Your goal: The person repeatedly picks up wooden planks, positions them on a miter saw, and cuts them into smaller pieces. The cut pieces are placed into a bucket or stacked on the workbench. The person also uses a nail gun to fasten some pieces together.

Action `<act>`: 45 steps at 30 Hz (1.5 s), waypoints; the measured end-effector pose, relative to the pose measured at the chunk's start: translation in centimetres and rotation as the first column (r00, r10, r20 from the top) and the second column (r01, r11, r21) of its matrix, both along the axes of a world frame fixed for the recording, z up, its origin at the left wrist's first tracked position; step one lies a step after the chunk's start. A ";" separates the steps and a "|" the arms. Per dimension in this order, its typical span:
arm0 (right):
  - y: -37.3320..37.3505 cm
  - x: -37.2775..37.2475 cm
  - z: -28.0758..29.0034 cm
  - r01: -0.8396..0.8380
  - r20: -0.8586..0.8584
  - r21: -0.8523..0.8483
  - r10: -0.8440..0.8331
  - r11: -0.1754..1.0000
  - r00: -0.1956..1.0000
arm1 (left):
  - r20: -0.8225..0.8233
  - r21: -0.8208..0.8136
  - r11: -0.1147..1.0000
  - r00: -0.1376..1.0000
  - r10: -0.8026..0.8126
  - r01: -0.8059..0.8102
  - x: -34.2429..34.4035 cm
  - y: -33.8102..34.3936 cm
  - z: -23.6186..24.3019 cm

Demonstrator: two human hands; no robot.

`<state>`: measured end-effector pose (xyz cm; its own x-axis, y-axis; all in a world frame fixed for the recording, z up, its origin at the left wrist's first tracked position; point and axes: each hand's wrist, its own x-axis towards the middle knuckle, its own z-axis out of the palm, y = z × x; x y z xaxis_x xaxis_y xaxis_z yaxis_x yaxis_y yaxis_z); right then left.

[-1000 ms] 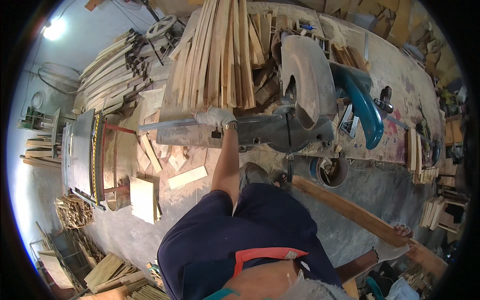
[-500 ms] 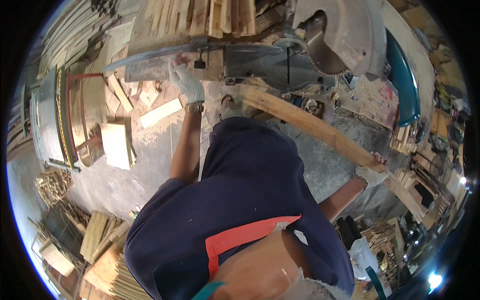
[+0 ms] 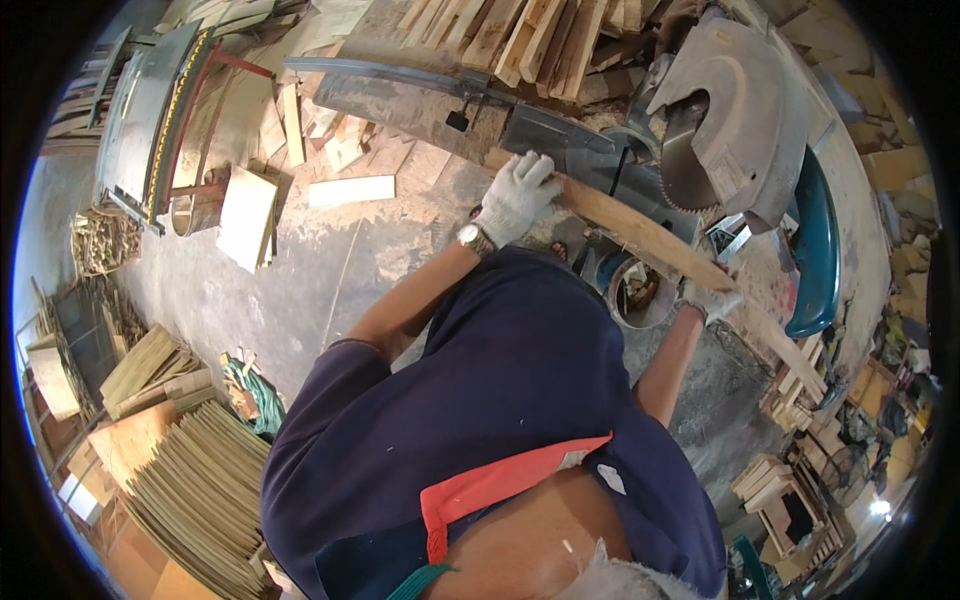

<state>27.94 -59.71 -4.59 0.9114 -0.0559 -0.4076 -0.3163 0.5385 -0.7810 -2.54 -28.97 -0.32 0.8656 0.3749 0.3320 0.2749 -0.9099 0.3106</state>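
Note:
A long wooden plank [image 3: 632,228] slants across in front of me, its left end by the dark base [image 3: 545,132] of a miter saw [image 3: 735,125]. My left hand [image 3: 515,203], in a white knitted glove, has its fingers curled over the plank near that end. Farther along, my right hand [image 3: 712,299], also gloved, grips the plank from the near side, with part of its fingers hidden. The toothed round blade [image 3: 684,155] stands raised beyond the plank. A grey fence rail [image 3: 385,70] runs left from the saw base.
Wooden battens [image 3: 535,45] are stacked behind the saw. A round bucket [image 3: 640,292] with offcuts stands beneath the plank. Pale boards [image 3: 352,191] lie on the floor at left, near a metal-topped stand [image 3: 150,115]. Bundled slats [image 3: 205,490] lie at lower left.
My left hand has come from the fence rail onto the plank's left end. The plank and my right hand now sit closer to the saw, and the view has turned.

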 end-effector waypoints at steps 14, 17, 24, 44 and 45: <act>0.8 9.1 -10.6 -0.265 -0.221 -0.214 0.218 0.940 0.951 | -0.055 0.126 0.968 0.973 0.223 -0.215 3.6 4.2 -5.4; 0.8 9.3 -12.2 -0.333 -0.245 -0.256 0.272 0.908 0.931 | -0.042 0.125 0.962 0.967 0.251 -0.244 3.0 4.6 -5.4; 1.5 7.6 -12.0 -0.314 -0.210 -0.196 0.273 0.929 0.939 | -0.173 -0.028 0.965 0.952 0.252 -0.261 2.7 5.0 -3.7; 2.0 7.3 -10.8 -0.341 -0.240 -0.286 0.278 0.896 0.930 | -0.042 0.008 0.960 0.959 0.279 -0.279 5.1 6.1 -4.3; 1.5 7.6 -11.9 -0.345 -0.224 -0.265 0.290 0.900 0.930 | -0.041 -0.009 0.963 0.962 0.270 -0.271 5.1 6.3 -4.2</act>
